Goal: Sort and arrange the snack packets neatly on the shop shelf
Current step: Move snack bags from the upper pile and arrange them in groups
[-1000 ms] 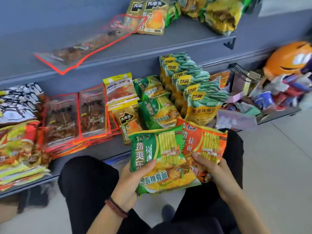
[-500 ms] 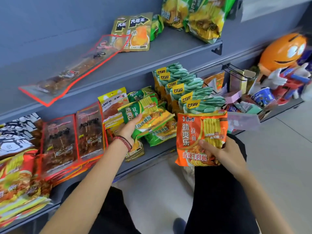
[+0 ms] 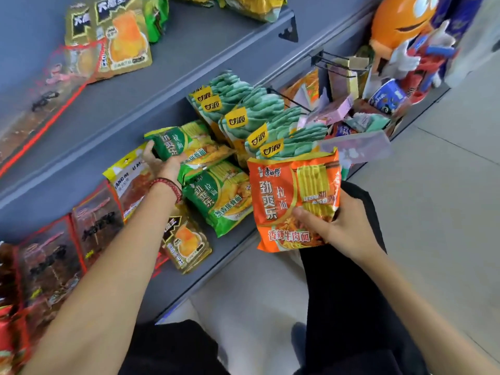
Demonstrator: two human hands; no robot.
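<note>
Fingers (image 3: pixel 148 155) of my left hand (image 3: pixel 165 166) curl round the green noodle packet (image 3: pixel 189 142), atop the other green packets (image 3: pixel 221 196) on the lower shelf (image 3: pixel 230 253); my right hand (image 3: pixel 341 228) pinches the orange packet (image 3: pixel 281 201) low down. Light, crinkly, probably brittle inside: I'd grip edges, never squeeze

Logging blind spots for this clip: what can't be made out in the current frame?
Head view only.
Left hand: fingertips hidden by the green noodle packet it grips.
Right hand: fingers hidden behind the orange noodle packet; only the thumb shows.
Yellow packet: middle covered by the left wrist.
Red-edged packets: print blurred; far-left ones cut off by the frame edge.
Top-shelf packets: cut off by the upper edge.
</note>
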